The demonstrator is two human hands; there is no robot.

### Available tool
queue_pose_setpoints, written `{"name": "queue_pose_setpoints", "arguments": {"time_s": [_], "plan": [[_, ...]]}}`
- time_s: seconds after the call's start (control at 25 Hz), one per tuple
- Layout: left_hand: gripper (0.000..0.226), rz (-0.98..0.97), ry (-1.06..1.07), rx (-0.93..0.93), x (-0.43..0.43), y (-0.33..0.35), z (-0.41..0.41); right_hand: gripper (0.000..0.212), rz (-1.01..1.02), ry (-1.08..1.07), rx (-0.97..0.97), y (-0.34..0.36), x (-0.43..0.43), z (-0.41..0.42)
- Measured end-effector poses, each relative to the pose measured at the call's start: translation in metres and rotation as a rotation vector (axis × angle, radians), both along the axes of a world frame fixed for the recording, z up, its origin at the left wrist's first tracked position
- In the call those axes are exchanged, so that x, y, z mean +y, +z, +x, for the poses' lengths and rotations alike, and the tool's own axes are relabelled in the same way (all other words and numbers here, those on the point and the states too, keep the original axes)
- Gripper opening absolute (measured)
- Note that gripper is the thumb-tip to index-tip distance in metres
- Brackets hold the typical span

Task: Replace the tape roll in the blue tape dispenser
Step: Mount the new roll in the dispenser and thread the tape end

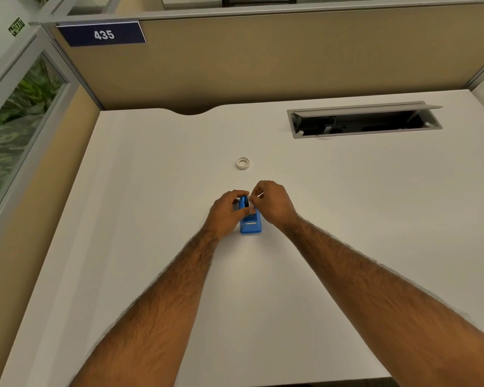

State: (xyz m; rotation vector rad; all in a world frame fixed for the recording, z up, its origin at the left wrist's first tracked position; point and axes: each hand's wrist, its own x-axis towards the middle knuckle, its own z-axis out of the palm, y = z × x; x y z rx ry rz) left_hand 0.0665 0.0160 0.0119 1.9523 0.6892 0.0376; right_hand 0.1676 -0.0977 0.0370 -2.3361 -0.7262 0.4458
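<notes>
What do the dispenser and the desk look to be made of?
Dispenser: likely moulded plastic, going by its uniform bright blue and smooth, slightly glossy faces. Desk: probably laminate over board, with a flat matte off-white surface and no visible grain; the core isn't visible.

"435" on blue nameplate [101, 34], partition top | "EXIT" on green sign [16, 27], far left wall

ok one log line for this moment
left hand: steadying blue dispenser | right hand: at its top | tape roll: on desk beyond
</notes>
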Motion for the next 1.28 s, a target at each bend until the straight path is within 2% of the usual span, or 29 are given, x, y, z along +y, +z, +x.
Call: {"name": "queue_pose_setpoints", "arguments": {"time_s": [0.48, 0.84, 1.28], "plan": [[0.051, 0.017, 0.019, -0.003, -0.003, 0.0, 0.001, 0.016, -0.068, 0.038, -0.084, -0.001, 0.011, 0.01], [0.049, 0.016, 0.013, -0.025, 0.0, 0.0, 0.0, 0.023, 0.021, 0.223, -0.088, -0.009, -0.015, 0.007], [0.048, 0.043, 0.009, -0.015, -0.005, 0.004, 0.001, 0.016, 0.025, 0.126, -0.016, -0.006, -0.005, 0.012]]}}
